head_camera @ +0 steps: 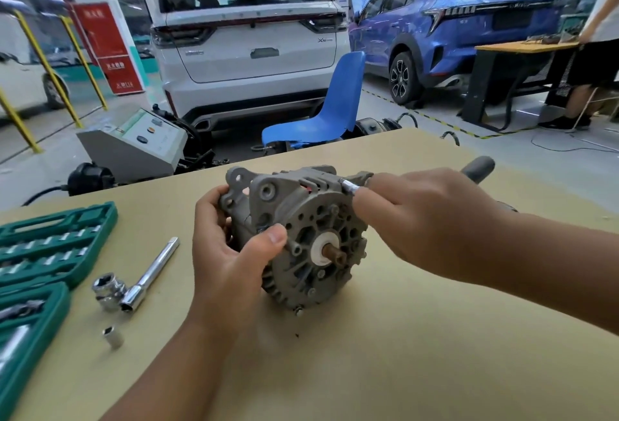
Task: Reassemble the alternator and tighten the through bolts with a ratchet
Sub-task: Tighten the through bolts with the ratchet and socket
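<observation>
- While your left hand (231,253) wraps round the alternator (294,236), thumb on its face, your right hand (425,216) grips the ratchet (477,167).
- The ratchet's chrome socket end (348,186) sits at the alternator's upper right rim; its dark handle pokes out beyond your knuckles.
- The alternator stands on edge mid-table (402,337), shaft end facing you.
- Toward the left edge lie a chrome bar (150,273) touching a large socket (105,288), and nearer you a small socket (112,337), apart from both.
- An open green case (50,239) of sockets lies at the left edge.
- Beyond the far edge: a blue chair (328,109), a white car (248,35), a blue car (445,25).
</observation>
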A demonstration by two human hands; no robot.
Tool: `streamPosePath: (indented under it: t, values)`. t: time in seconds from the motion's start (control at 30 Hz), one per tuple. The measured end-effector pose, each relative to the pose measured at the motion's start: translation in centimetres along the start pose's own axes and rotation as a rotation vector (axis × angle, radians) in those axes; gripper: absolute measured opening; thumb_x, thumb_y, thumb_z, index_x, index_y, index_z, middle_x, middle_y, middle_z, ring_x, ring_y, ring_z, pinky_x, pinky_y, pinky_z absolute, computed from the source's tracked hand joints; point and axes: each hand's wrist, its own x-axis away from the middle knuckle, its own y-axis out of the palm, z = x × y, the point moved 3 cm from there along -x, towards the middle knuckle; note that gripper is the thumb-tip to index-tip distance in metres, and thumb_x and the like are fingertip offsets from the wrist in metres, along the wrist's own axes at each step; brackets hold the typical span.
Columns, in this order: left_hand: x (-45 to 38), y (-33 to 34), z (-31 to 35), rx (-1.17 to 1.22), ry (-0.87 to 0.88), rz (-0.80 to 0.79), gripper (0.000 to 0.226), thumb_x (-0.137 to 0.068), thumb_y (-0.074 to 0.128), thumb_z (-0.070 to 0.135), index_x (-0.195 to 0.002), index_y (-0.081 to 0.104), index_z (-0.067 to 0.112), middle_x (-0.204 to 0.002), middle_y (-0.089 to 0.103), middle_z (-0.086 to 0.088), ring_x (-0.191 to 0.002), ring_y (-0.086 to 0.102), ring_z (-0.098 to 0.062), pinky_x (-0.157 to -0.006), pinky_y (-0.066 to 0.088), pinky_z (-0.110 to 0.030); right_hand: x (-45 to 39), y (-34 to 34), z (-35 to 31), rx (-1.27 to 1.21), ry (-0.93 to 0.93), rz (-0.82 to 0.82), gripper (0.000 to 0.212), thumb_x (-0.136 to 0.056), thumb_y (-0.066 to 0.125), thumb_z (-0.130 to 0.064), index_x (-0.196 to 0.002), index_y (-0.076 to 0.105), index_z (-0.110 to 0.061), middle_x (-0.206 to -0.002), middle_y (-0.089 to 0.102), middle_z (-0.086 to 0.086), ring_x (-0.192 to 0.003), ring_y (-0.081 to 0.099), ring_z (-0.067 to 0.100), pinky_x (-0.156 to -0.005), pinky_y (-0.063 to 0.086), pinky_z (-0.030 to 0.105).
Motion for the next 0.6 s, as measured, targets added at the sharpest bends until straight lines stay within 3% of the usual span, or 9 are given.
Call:
streamPosePath:
  t: [0.07, 0.17, 0.27, 0.37, 0.47, 0.6]
  values:
    - [-0.5, -0.5, -0.5, -0.006, -0.028, 0.018, 0.061, -0.066, 0.074, 0.041, -0.124, 0.059, 0.035, -0.109, 0.072, 0.005, -0.101, 0.072, -0.02, -0.076, 0.062, -0.037, -0.7, 0.5, 0.0, -0.003, -0.001, 0.001, 0.021, -0.073, 0.047, 0.012, -0.08, 0.048, -0.008, -0.059, 0.034, 0.006, -0.038, 0.025, 0.02, -0.041, 0.022, 0.021]
    - [-1.1, -1.1, -1.0, 0.019, -0.055, 0.009, 0.058, -0.066, 0.073, 0.041, -0.123, 0.063, 0.037, -0.113, 0.071, -0.003, -0.109, 0.068, -0.036, -0.083, 0.061, -0.054, -1.2, 0.4, -0.3, -0.019, -0.008, 0.06, 0.025, -0.071, 0.051, 0.012, -0.08, 0.045, -0.01, -0.062, 0.028, 0.003, -0.04, 0.021, 0.019, -0.043, 0.017, 0.019]
    - [-1.4, -1.3, -1.2, 0.016, -0.043, -0.024, 0.059, -0.067, 0.073, 0.041, -0.125, 0.063, 0.037, -0.114, 0.071, -0.005, -0.109, 0.068, -0.038, -0.083, 0.061, -0.06, -0.5, 0.4, -0.7, -0.068, 0.004, 0.125, 0.032, -0.076, 0.053, 0.01, -0.086, 0.038, -0.017, -0.067, 0.024, 0.001, -0.043, 0.016, 0.019, -0.048, 0.008, 0.016]
    - [-1.4, -1.4, -1.4, 0.014, -0.043, -0.036, 0.06, -0.067, 0.073, 0.04, -0.126, 0.062, 0.038, -0.114, 0.071, -0.006, -0.109, 0.068, -0.04, -0.083, 0.06, -0.066, 0.2, 0.7, -0.4, -0.13, 0.059, 0.157, 0.025, -0.074, 0.072, 0.014, -0.078, 0.057, -0.006, -0.061, 0.034, 0.004, -0.039, 0.024, 0.022, -0.032, 0.027, 0.025]
    - [-1.5, -1.3, -1.4, 0.02, -0.046, -0.028, 0.059, -0.066, 0.072, 0.04, -0.124, 0.063, 0.038, -0.116, 0.07, -0.008, -0.11, 0.067, -0.041, -0.084, 0.058, -0.069, 0.4, 1.1, -0.3, -0.128, 0.071, 0.165, 0.015, -0.079, 0.07, 0.012, -0.071, 0.063, 0.001, -0.058, 0.041, 0.008, -0.038, 0.029, 0.025, -0.031, 0.035, 0.033]
    - [-1.5, -1.3, -1.1, -0.003, -0.043, -0.041, 0.057, -0.066, 0.071, 0.042, -0.122, 0.063, 0.041, -0.114, 0.07, -0.004, -0.109, 0.068, -0.037, -0.084, 0.06, -0.064, -0.3, 0.4, -0.1, -0.057, -0.012, 0.143, 0.02, -0.072, 0.07, 0.013, -0.067, 0.059, -0.003, -0.057, 0.037, 0.006, -0.04, 0.024, 0.021, -0.041, 0.016, 0.02]
